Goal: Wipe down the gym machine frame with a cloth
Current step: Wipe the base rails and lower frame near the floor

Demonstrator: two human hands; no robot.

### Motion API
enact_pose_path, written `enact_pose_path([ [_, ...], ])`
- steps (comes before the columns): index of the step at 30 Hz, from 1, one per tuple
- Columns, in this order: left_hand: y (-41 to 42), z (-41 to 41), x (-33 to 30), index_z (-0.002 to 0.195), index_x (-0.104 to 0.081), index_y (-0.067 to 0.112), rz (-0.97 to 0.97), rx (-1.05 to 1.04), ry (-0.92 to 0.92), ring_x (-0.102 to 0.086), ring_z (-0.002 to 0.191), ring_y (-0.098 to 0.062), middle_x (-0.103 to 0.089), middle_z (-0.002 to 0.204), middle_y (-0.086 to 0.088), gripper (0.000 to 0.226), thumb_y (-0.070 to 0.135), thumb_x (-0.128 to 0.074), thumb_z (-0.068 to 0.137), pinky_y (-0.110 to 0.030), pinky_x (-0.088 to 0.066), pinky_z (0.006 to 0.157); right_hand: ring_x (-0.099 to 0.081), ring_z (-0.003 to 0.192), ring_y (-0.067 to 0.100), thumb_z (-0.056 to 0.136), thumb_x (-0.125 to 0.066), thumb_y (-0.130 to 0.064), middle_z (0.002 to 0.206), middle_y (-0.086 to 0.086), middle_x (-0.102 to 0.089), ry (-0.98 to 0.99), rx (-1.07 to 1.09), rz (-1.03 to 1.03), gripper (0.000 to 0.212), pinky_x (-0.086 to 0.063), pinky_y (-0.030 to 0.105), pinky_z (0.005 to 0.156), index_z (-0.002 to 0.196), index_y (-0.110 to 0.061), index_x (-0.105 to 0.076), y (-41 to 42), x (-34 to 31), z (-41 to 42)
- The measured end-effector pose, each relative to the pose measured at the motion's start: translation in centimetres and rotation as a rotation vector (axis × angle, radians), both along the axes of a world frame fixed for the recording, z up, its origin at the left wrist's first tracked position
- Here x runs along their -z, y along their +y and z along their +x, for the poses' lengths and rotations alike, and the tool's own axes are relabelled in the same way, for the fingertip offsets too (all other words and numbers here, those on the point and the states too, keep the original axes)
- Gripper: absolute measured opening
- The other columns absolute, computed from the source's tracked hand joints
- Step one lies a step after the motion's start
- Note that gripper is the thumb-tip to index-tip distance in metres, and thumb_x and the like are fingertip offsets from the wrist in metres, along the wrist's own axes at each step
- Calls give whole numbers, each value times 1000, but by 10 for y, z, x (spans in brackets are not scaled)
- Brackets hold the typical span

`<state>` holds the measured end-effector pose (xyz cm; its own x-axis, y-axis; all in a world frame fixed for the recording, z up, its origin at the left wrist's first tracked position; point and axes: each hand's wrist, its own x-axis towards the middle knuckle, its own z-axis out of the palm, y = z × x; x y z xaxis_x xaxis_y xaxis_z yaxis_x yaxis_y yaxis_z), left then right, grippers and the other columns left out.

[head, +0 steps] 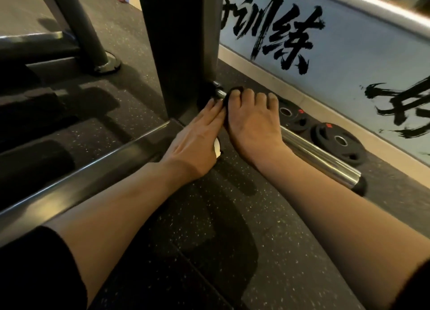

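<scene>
Down at floor level now, both bare forearms stretch out over the dark speckled rubber floor [232,240]. The left hand [197,142] lies with fingers straight and close together, tips up against the base of the dark upright frame post [179,53], with something small and white [216,148] tucked under the palm; I cannot tell what. It looks like a steadying hand. The right hand [252,121] curls its fingers over a dark cloth [235,89], pressing it around the shiny chrome peg [321,156] just where that peg meets the post, a snug spot for a wipe. The cloth is mostly hidden under the fingers. On the left, a long dark frame rail [93,170] runs up to the post. Beyond the right hand, black round weight plates [339,144] lie flat on the floor, crowding that side of the peg. Farther back stands a pale wall with black brush lettering [290,35], leaving little room behind the post.
</scene>
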<state>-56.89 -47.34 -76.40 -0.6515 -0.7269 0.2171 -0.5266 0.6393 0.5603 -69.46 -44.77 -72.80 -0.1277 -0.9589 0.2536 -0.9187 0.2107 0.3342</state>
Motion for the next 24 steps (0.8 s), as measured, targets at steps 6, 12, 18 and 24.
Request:
enact_pose_path([
  [6, 17, -25, 13, 146, 10, 26, -53, 79, 31, 19, 142, -3, 19, 158, 8, 77, 7, -45, 96, -27, 5, 118, -55, 112, 39, 92, -55, -48, 125, 18, -55, 18, 163, 10, 62, -33, 58, 107, 138, -9, -38, 95, -6, -46],
  [12, 15, -30, 22, 144, 8, 28, -108, 63, 102, 18, 142, -1, 18, 153, 13, 75, 7, -46, 95, -28, 8, 118, -55, 101, 47, 90, -43, -45, 112, 28, -56, -8, 318, -78, 60, -39, 63, 99, 128, 2, -47, 162, -2, -72],
  [18, 33, -26, 22, 133, -51, 18, -21, -73, 423, -47, 118, -3, -47, 135, 2, 44, 30, -46, 90, -14, -40, 96, -52, 116, 47, 78, -75, -21, 126, 28, -53, -115, 196, -127, 67, -40, 57, 103, 134, 1, -44, 100, 14, -41],
  [24, 24, -23, -8, 124, -56, 33, 1220, -60, 929, -60, 115, -20, -61, 126, -3, 34, 44, -41, 97, -41, -48, 98, -14, 148, 21, 100, -44, -28, 157, 5, -26, -603, -187, -27, 49, -17, 41, 121, 147, -16, -35, 37, 3, 7],
])
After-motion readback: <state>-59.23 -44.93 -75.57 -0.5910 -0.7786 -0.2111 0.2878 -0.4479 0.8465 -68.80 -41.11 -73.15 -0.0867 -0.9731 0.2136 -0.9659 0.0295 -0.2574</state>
